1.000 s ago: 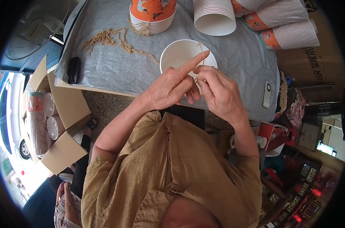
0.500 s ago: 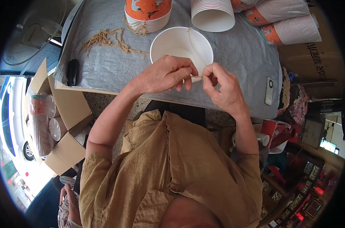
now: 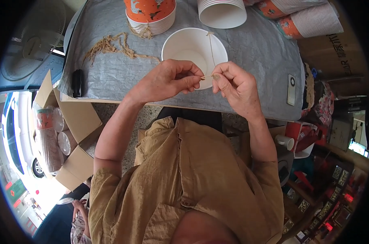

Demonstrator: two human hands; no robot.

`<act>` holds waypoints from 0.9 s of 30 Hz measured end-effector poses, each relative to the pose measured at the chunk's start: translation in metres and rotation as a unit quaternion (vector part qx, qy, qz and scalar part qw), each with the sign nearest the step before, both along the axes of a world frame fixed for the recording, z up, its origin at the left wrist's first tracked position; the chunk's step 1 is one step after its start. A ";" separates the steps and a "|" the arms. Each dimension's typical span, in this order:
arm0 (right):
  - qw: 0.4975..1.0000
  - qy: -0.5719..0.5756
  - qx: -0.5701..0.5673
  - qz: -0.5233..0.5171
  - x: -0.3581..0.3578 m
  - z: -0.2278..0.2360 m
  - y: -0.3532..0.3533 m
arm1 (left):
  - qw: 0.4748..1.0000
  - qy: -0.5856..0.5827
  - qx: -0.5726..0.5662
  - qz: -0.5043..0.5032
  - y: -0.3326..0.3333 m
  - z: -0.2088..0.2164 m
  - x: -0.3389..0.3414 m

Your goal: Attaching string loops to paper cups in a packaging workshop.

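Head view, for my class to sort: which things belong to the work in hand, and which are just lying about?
Belonging:
thin string, pinched by left hand and right hand
open white tub
tangled strings, probably
orange-and-white tub stack, probably

Apparently lying about:
small black object
white mug
fan

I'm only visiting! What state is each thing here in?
White cup: mouth up.
Twine: runs down from that cup's rim; a short stretch held straight.
Left hand: pinching twine.
Right hand: pinching twine.
Orange cups: nested, strands against their rims.
Loose cords: tangled.
Cardboard box: flaps open.
Boxed cups: stacked.
Fan: can't tell whether it's running.
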State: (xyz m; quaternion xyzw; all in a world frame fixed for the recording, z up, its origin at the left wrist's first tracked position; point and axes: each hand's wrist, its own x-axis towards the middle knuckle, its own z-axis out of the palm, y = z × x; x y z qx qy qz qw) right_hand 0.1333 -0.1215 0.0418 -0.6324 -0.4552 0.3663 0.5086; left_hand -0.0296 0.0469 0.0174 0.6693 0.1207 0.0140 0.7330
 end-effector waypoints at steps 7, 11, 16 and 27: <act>0.988 -0.131 0.080 0.011 0.005 -0.009 0.000 | 0.997 -0.004 -0.044 -0.055 0.011 -0.005 0.002; 0.988 -0.135 0.068 -0.006 0.002 -0.010 -0.001 | 0.998 -0.015 -0.041 -0.038 0.010 -0.005 0.002; 0.996 -0.074 0.045 -0.037 -0.005 -0.006 0.002 | 0.999 -0.034 -0.031 0.005 0.000 -0.011 0.003; 0.989 0.107 0.001 -0.103 -0.008 -0.016 0.009 | 0.967 -0.177 0.131 0.131 -0.025 -0.031 0.006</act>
